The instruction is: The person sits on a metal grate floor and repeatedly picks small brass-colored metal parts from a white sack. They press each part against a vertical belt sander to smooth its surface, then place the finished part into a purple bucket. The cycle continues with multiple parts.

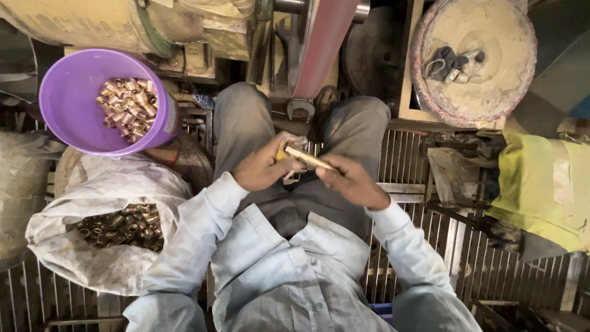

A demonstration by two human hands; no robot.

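— Wooden stick [309,158]: location?
— Over the lap, between both hands. The right hand [352,180] has its grip closed on the lower end; the tip meets a small brass piece [282,150].
— Left hand [263,167]?
— Grip closed round that brass piece, fingers curled.
— Surroundings?
— A purple bucket [74,98] with bright copper-coloured fittings [129,107] stands to the left. Just below it, an open white sack [92,246] holds darker fittings [123,226]. A red belt [322,43] runs ahead of the knees. Metal grating floor [491,270] underneath.

Metal grate floor [430,258], dusty machinery [110,21], dim workshop light
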